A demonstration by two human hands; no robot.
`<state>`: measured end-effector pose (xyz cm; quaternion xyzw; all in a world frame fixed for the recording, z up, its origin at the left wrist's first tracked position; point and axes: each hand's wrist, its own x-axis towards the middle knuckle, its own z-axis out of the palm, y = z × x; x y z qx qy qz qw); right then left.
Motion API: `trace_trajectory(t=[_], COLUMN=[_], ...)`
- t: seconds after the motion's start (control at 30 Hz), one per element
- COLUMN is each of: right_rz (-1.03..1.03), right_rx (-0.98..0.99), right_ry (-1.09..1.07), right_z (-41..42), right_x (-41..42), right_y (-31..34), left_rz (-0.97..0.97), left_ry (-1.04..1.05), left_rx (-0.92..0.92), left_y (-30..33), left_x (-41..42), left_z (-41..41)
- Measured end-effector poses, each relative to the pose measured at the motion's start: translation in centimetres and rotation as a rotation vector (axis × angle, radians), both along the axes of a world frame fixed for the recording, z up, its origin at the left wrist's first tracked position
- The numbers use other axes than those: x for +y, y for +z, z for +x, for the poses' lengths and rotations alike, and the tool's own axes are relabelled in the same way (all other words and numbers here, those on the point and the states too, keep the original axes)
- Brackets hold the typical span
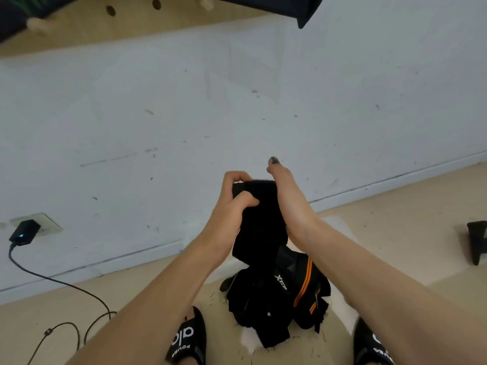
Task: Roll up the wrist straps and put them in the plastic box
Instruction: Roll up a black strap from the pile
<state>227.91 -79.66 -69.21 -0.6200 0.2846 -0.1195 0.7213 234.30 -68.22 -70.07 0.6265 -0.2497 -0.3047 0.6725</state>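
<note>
Both hands up: left hand (234, 198) and right hand (287, 198) clamped around one black wrist strap (259, 219), other straps (276, 293) piled on the floor (395, 233) below.

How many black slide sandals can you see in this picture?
2: one sandal at the bottom left of centre, the other sandal at the bottom right, partly behind the right forearm.

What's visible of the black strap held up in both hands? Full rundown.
The strap is plain black, soft fabric by the look, with no markings visible. It is held up in front of the white wall, its top end bunched between the left hand, whose fingers curl round it, and the right hand, pressed against its side. The rest hangs down, folding toward the pile of straps on the floor. Whether it touches that pile is unclear.
</note>
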Motion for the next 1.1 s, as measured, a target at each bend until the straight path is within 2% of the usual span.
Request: trace_trajectory(t=[0.2,0.3,0.37,0.5,0.67,0.83,1.0,1.1], right_rz=[0.103,0.098,0.126,0.060,-0.076,-0.174,-0.185,-0.193], right_rx=[0.003,-0.064,-0.080,-0.017,0.040,-0.100,-0.186,-0.213], right_ry=[0.097,-0.049,-0.138,0.053,0.199,0.172,0.172,0.196], right_z=[-0.7,-0.7,-0.4,0.2,-0.8,-1.1,-1.5,-1.5], right_x=[-0.5,-1.2,-1.2,0.6,-0.4,-1.0,-1.3,-1.5], right_y=[0.0,1.0,1.0,0.1,-0.7,-0.3,-0.4,-0.5], left_rz=[0.036,-0.131,-0.177,-0.079,-0.005,-0.040,0.037,0.107], left_ry=[-0.026,0.126,0.166,0.014,-0.002,-0.012,-0.044,-0.029], left_rx=[-0.039,0.001,0.020,0.033,-0.087,-0.101,-0.046,-0.096], left_y=[0.1,1.1,1.4,0.5,0.3,0.5,0.1,-0.1], left_x=[0.8,1.3,1.2,0.3,1.0,1.2,1.2,1.3], left_z=[1.0,2.7,2.5,0.6,1.8,2.6,2.7,2.7])
